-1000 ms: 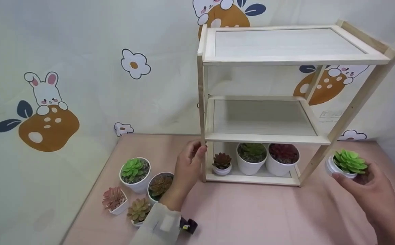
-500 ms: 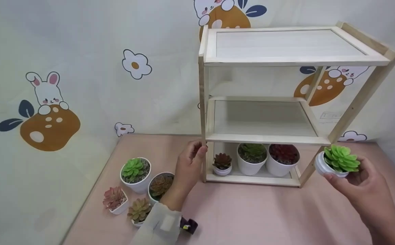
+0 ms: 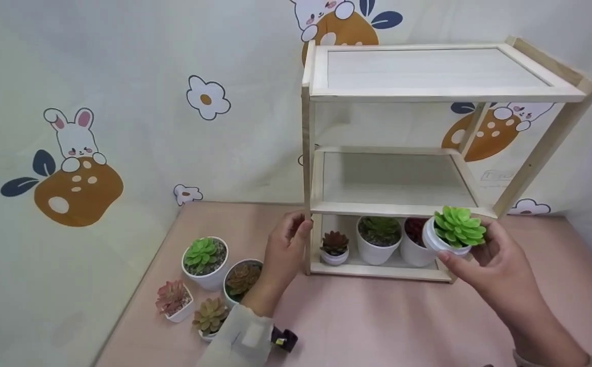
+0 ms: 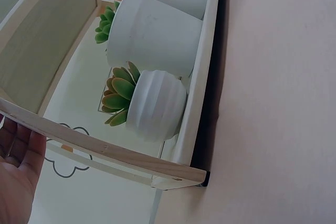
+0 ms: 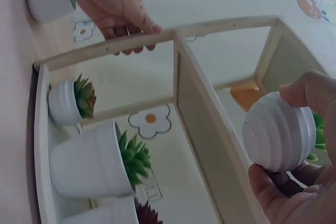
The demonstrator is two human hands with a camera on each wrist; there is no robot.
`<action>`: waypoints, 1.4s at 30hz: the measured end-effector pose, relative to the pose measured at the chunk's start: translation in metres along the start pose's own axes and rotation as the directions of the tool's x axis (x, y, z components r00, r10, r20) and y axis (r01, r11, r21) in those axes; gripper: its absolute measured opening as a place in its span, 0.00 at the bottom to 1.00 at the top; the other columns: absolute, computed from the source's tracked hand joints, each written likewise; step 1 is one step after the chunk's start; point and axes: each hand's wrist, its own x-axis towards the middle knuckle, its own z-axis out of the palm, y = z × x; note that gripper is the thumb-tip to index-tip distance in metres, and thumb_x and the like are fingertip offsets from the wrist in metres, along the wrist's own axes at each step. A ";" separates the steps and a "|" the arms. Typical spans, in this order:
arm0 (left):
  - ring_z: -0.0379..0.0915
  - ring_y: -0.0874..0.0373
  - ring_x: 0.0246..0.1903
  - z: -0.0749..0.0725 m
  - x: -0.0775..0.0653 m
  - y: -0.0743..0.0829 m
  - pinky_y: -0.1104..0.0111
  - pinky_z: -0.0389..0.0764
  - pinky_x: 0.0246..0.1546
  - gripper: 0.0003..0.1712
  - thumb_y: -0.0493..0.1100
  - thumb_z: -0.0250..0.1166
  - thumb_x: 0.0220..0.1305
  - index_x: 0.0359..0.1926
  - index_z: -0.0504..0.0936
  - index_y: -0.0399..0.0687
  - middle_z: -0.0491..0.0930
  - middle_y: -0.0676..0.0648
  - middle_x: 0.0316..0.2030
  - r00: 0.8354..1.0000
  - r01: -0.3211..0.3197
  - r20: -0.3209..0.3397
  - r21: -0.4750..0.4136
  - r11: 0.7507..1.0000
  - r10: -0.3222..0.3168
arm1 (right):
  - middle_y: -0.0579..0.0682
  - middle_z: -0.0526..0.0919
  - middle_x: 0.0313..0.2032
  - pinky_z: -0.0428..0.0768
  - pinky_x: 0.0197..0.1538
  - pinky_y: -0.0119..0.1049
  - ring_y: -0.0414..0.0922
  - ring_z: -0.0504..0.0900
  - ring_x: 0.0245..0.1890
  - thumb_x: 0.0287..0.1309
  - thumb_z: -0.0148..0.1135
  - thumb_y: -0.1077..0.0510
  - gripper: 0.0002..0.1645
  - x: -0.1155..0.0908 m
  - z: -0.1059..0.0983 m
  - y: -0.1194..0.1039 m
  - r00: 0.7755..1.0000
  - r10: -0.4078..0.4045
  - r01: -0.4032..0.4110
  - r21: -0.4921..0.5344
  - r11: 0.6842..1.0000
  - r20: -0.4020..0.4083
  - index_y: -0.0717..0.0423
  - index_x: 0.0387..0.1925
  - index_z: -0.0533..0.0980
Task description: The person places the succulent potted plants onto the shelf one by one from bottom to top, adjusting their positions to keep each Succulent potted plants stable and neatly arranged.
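My right hand (image 3: 502, 265) holds a bright green potted succulent (image 3: 459, 228) by its small white pot, thumb on the near side. It hangs just in front of the wooden shelf rack (image 3: 403, 209), level with the middle shelf's front rail. In the right wrist view the ribbed pot (image 5: 278, 132) sits between thumb and fingers. My left hand (image 3: 283, 255) grips the rack's left upright (image 3: 306, 153), fingers wrapped behind it. On the bottom shelf stand a small brownish succulent (image 3: 335, 243), a green one (image 3: 379, 232) and a dark red one (image 3: 414, 230), partly hidden by the held pot.
Left of my left forearm, several potted succulents stand on the pink tabletop (image 3: 367, 321): a green one (image 3: 201, 255), a pink one (image 3: 172, 296), a brown one (image 3: 242, 278) and a tan one (image 3: 210, 314). A patterned cloth wall (image 3: 137, 127) closes off the back.
My right hand has carried the green succulent leftward from beside the rack to the front of it, overlapping the dark red plant. My left hand keeps its grip on the upright.
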 end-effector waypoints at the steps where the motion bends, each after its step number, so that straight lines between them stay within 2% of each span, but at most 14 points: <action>1: 0.74 0.55 0.49 0.001 0.001 -0.004 0.60 0.77 0.54 0.16 0.48 0.55 0.71 0.53 0.75 0.44 0.78 0.46 0.44 1.000 0.005 0.000 0.005 1.000 -0.005 | 0.51 0.72 0.61 0.70 0.58 0.18 0.34 0.72 0.60 0.50 0.70 0.70 0.38 0.001 0.004 -0.002 1.000 0.001 -0.001 -0.023 1.000 0.003 0.63 0.61 0.63; 6: 0.74 0.57 0.48 0.006 0.008 -0.027 0.61 0.78 0.53 0.17 0.51 0.55 0.70 0.55 0.75 0.50 0.78 0.49 0.45 1.000 0.015 -0.004 0.012 1.000 -0.015 | 0.54 0.71 0.61 0.68 0.59 0.18 0.35 0.71 0.61 0.49 0.71 0.67 0.39 0.009 0.023 -0.009 0.999 0.008 -0.006 -0.069 0.998 0.034 0.62 0.61 0.63; 8: 0.74 0.58 0.48 0.006 0.009 -0.031 0.62 0.78 0.52 0.18 0.54 0.55 0.70 0.55 0.75 0.52 0.78 0.51 0.45 1.000 0.003 -0.003 0.007 1.000 -0.003 | 0.53 0.71 0.61 0.67 0.60 0.18 0.36 0.71 0.61 0.49 0.72 0.66 0.39 0.012 0.030 -0.011 0.999 0.007 -0.003 -0.070 0.998 0.050 0.62 0.61 0.63; 18: 0.75 0.61 0.45 0.007 0.010 -0.031 0.65 0.79 0.49 0.23 0.61 0.54 0.67 0.52 0.77 0.52 0.79 0.53 0.43 0.998 -0.066 0.000 0.008 0.998 0.066 | 0.52 0.73 0.59 0.72 0.58 0.23 0.39 0.74 0.59 0.48 0.73 0.64 0.39 0.024 0.058 -0.018 0.996 0.003 0.001 -0.045 0.999 0.085 0.60 0.60 0.64; 24: 0.75 0.61 0.44 0.008 0.011 -0.032 0.65 0.79 0.48 0.21 0.59 0.54 0.68 0.52 0.77 0.53 0.79 0.53 0.43 0.997 -0.076 -0.003 0.008 0.997 0.076 | 0.51 0.71 0.61 0.70 0.59 0.22 0.44 0.69 0.65 0.50 0.73 0.58 0.39 0.032 0.067 -0.021 0.994 0.036 -0.030 -0.055 0.998 0.108 0.58 0.61 0.64; 28: 0.74 0.61 0.44 0.008 0.010 -0.034 0.65 0.79 0.47 0.19 0.57 0.55 0.69 0.53 0.77 0.53 0.78 0.53 0.43 0.998 -0.063 -0.001 -0.005 0.998 0.063 | 0.50 0.70 0.62 0.70 0.59 0.22 0.43 0.68 0.65 0.50 0.74 0.56 0.41 0.037 0.074 -0.020 0.992 0.053 -0.045 -0.069 0.997 0.113 0.58 0.62 0.63; 35: 0.74 0.58 0.44 0.001 0.001 -0.001 0.64 0.78 0.48 0.16 0.48 0.55 0.71 0.52 0.76 0.45 0.78 0.48 0.43 0.999 -0.042 -0.003 -0.003 0.999 0.042 | 0.50 0.74 0.59 0.74 0.55 0.23 0.43 0.74 0.59 0.48 0.75 0.53 0.42 0.044 0.086 -0.021 0.993 0.072 -0.058 -0.141 0.988 0.094 0.56 0.63 0.64; 42: 0.74 0.58 0.44 0.000 0.001 -0.004 0.64 0.78 0.48 0.15 0.47 0.55 0.71 0.52 0.76 0.44 0.79 0.48 0.43 0.999 -0.052 -0.008 -0.016 0.999 0.052 | 0.48 0.75 0.56 0.76 0.55 0.29 0.41 0.76 0.56 0.48 0.75 0.49 0.43 0.048 0.093 -0.023 0.994 0.071 -0.053 -0.196 0.979 0.088 0.54 0.62 0.65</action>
